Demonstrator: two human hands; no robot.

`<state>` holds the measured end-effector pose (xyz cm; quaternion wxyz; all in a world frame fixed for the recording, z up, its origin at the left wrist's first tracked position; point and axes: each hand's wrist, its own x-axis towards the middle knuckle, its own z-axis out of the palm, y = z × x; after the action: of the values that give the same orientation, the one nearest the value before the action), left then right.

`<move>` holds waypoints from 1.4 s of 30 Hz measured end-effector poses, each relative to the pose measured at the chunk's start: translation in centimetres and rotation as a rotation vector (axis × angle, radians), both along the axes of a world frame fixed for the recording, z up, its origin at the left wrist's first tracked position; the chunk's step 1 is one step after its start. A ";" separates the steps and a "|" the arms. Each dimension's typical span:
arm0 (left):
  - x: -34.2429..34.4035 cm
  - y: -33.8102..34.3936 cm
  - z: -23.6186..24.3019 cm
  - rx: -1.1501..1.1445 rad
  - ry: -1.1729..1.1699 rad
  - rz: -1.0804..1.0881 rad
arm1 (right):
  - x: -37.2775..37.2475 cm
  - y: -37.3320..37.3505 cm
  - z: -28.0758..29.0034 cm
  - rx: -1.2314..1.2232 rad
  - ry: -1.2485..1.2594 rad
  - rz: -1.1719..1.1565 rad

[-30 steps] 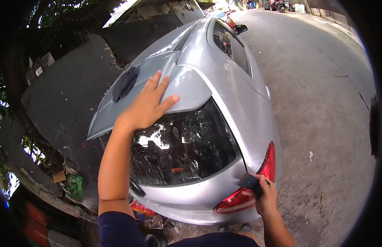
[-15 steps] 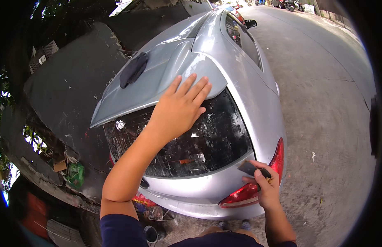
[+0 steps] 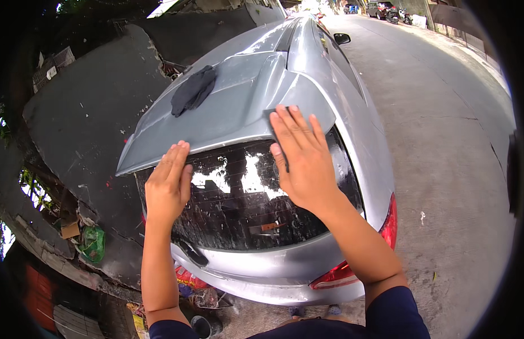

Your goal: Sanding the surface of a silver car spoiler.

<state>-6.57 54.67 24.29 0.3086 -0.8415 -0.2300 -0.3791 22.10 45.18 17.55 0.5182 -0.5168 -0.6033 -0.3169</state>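
At frame centre, the right hand point(image 3: 304, 161) is pressing a dark pad point(image 3: 271, 116) under flat, spread fingers onto the grey spoiler point(image 3: 228, 116), while the left hand point(image 3: 167, 183), fingers extended and empty, is bracing its lower edge; keeping pressure even should prevent slipping.

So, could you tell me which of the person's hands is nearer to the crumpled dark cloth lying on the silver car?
Left. The left hand rests at the spoiler's lower edge, below the crumpled dark cloth. The right hand lies farther to the cloth's right, over a small dark pad.
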 end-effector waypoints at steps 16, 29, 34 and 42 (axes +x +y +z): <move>-5.2 7.5 -2.2 -0.022 -0.298 -0.162 | -6.7 -2.8 3.0 -0.147 -0.254 -0.194; -4.6 8.2 -3.4 0.040 -0.345 -0.263 | -11.8 -1.3 4.5 -0.243 -0.185 -0.361; -3.6 8.7 -3.6 0.016 -0.373 -0.328 | -14.7 1.0 6.2 -0.214 -0.221 -0.121; -2.8 9.0 -4.5 0.049 -0.455 -0.300 | -4.6 -7.1 11.1 -0.289 0.442 0.410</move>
<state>-9.40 63.69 19.80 0.2095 -0.7516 -0.1571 -0.6055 17.48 38.10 28.69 0.6107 -0.5092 -0.6064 0.0026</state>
